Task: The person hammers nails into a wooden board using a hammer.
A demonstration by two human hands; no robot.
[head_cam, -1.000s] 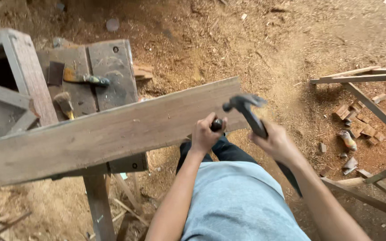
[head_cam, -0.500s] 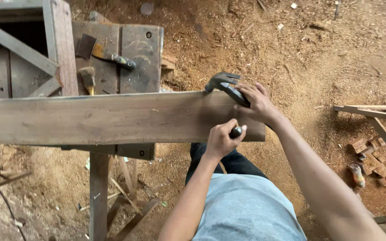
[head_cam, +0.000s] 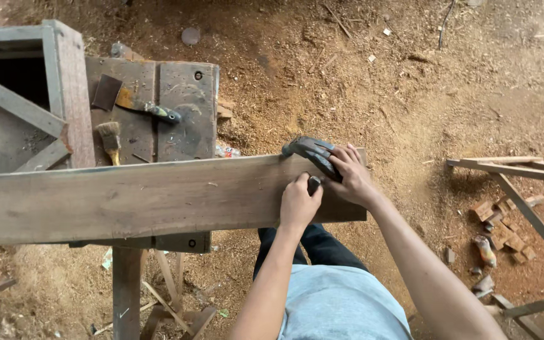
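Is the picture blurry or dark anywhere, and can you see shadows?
In the head view, soft even daylight and no glare; the plank, hammer and both hands look sharp; the ground darkens toward the top left, and a faint shadow lies under the wooden frame at right.

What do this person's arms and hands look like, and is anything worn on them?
Both arms are bare from the elbow down: no sleeves show on the forearms. The left hand and the right hand wear no gloves, and no rings, watch or bands can be seen on the fingers or wrists. Lower down, a light grey-blue shirt and dark trousers are visible.
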